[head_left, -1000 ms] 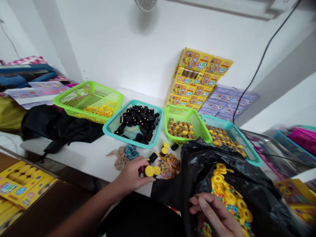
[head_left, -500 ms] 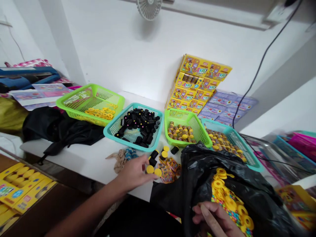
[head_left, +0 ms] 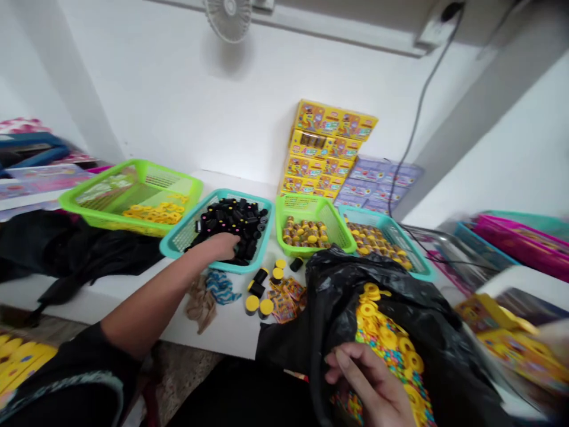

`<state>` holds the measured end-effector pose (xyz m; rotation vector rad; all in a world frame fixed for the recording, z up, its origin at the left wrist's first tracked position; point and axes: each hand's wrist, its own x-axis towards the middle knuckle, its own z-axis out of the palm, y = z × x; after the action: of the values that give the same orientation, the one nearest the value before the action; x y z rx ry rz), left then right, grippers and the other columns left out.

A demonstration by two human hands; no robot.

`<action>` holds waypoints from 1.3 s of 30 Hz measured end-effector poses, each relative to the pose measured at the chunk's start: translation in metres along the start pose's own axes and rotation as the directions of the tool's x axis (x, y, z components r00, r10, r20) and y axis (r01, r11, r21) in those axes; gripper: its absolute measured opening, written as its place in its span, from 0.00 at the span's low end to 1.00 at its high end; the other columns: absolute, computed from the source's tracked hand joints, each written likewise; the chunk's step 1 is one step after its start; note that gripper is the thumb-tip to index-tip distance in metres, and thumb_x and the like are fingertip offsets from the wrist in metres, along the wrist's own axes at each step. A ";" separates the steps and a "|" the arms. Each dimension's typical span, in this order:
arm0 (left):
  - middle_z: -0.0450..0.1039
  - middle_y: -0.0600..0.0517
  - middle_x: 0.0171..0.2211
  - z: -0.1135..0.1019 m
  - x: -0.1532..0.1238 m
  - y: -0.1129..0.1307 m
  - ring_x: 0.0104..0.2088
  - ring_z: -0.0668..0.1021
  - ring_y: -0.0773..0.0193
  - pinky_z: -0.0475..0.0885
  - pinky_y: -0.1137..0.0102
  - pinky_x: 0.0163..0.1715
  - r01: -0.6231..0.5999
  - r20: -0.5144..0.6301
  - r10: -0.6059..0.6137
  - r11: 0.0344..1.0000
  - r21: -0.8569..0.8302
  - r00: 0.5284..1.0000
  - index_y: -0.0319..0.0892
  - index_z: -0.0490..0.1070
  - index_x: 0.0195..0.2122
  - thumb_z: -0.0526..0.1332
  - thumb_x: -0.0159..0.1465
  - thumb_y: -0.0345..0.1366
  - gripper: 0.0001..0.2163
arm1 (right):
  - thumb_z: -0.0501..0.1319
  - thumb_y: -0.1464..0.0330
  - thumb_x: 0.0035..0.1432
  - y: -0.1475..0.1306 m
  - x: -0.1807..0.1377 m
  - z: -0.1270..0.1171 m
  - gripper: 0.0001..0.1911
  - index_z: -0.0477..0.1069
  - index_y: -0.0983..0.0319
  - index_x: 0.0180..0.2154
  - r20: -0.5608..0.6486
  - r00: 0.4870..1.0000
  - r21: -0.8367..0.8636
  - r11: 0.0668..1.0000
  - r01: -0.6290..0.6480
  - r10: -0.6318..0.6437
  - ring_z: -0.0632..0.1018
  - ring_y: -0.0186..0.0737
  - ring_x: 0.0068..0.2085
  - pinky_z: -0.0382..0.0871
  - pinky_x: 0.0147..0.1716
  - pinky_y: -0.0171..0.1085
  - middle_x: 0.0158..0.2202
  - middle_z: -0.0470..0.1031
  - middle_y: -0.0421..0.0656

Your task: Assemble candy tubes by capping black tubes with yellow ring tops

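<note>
My left hand (head_left: pixel 226 245) reaches into the teal basket (head_left: pixel 166 244), among small black cylindrical containers (head_left: pixel 231 214); its fingertips are hidden there. My right hand (head_left: pixel 371 376) is at the opening of a black plastic bag (head_left: pixel 326 284), thumb and fingers pressed together. Whatever they may hold is too small to make out. Inside the bag lie yellow ring-shaped lids (head_left: pixel 388 338) and many tiny coloured beads (head_left: pixel 393 359). Between the basket and the bag, several black containers with yellow lids (head_left: pixel 252 305) stand or lie beside printed wrappers (head_left: pixel 283 305).
A green basket (head_left: pixel 89 204) with yellow rings is at left. Another green basket (head_left: pixel 342 231) and a teal basket (head_left: pixel 420 267) hold filled containers. Yellow boxes (head_left: pixel 320 169) are stacked against the wall. Crumpled cloths (head_left: pixel 221 289) lie near the table's front edge.
My left hand has moved from the yellow-lidded containers on the table up into the teal basket. My right hand stays at the bag. The view has shifted to the right.
</note>
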<state>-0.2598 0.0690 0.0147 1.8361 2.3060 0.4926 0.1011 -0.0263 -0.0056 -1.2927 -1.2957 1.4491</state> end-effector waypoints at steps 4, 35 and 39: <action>0.65 0.59 0.18 -0.009 0.003 0.000 0.33 0.80 0.53 0.73 0.65 0.38 -0.014 0.003 0.014 0.999 0.038 1.000 0.43 0.63 0.24 0.61 0.53 0.30 0.06 | 0.68 0.52 0.52 -0.002 0.000 0.004 0.19 0.73 0.62 0.31 0.012 1.000 0.013 1.000 0.020 -0.020 0.74 0.36 0.25 0.64 0.22 0.31 0.24 0.75 0.41; 0.75 0.51 0.31 0.070 -0.115 0.176 0.29 0.75 0.66 0.71 0.72 0.29 -0.022 0.253 0.518 0.467 -0.884 0.817 0.39 0.74 0.38 0.63 0.62 0.44 0.12 | 0.60 0.81 0.48 0.003 0.019 -0.057 0.18 0.74 0.64 0.42 0.501 0.865 -0.858 0.150 0.491 0.031 0.76 0.47 0.44 0.68 0.45 0.39 0.43 0.78 0.49; 0.75 0.51 0.31 0.068 -0.117 0.174 0.31 0.75 0.65 0.71 0.72 0.29 -0.040 0.240 0.514 0.475 -0.879 0.823 0.39 0.75 0.38 0.62 0.62 0.43 0.11 | 0.64 0.80 0.46 -0.002 0.012 -0.069 0.18 0.74 0.63 0.41 0.369 0.929 -0.783 0.532 0.323 -0.021 0.77 0.43 0.41 0.69 0.42 0.37 0.40 0.79 0.44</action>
<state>-0.0509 0.0011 0.0014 1.5275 1.0354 0.8875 0.1667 -0.0019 -0.0034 -1.4482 -2.4726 0.8757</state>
